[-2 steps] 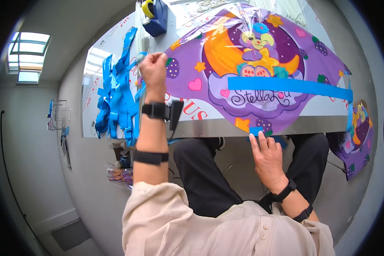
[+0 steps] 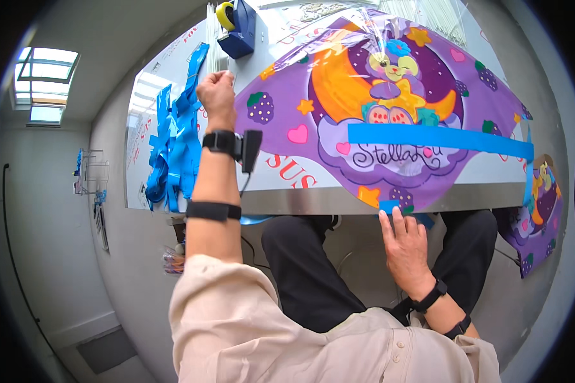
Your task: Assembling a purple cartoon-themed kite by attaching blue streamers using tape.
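A purple foil balloon (image 2: 390,96) printed with a cartoon rabbit on an orange moon lies flat on the table (image 2: 300,198). A blue strip (image 2: 437,137) runs across it toward the right. My left hand (image 2: 216,96) is closed in a fist just off the balloon's left corner; I cannot see anything inside it. My right hand (image 2: 406,246) lies flat below the table's front edge, its fingertips touching the balloon's lower tip and a short blue strip end there.
A bundle of blue ribbons (image 2: 176,150) lies at the table's left side. A blue tape dispenser (image 2: 239,29) stands at the far end. A second purple balloon (image 2: 540,217) hangs off the right. My legs in dark trousers (image 2: 300,268) are under the table.
My left hand has shifted a little to the left, away from the balloon's corner. The right hand stays at the table edge.
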A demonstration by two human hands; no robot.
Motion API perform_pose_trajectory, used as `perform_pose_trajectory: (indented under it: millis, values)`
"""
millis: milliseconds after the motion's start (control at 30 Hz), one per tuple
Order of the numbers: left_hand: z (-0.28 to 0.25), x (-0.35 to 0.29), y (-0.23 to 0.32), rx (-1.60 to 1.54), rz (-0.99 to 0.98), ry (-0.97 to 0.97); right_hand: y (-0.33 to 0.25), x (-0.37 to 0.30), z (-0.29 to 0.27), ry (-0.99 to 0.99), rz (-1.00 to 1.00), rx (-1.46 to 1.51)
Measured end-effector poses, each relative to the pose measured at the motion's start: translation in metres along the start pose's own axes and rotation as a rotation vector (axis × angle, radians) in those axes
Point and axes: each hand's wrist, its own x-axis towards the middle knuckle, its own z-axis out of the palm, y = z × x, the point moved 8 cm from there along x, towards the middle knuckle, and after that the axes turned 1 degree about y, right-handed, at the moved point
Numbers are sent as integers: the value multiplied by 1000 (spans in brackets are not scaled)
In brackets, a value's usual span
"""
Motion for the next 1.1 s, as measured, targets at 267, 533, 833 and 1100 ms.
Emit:
perform_pose_trajectory:
  millis: [267, 533, 833, 1100]
  values:
    - [23, 165, -34, 384, -262, 9, 4, 12, 0, -74, -9, 58]
    - [50, 195, -37, 253, -230, 41, 9, 18, 3, -165, 42, 70]
    - [37, 205, -33, -37, -265, 108, 6, 20, 1, -149, 32, 74]
    - [36, 157, -79, -113, -520, -170, 6, 17, 0, -160, 49, 81]
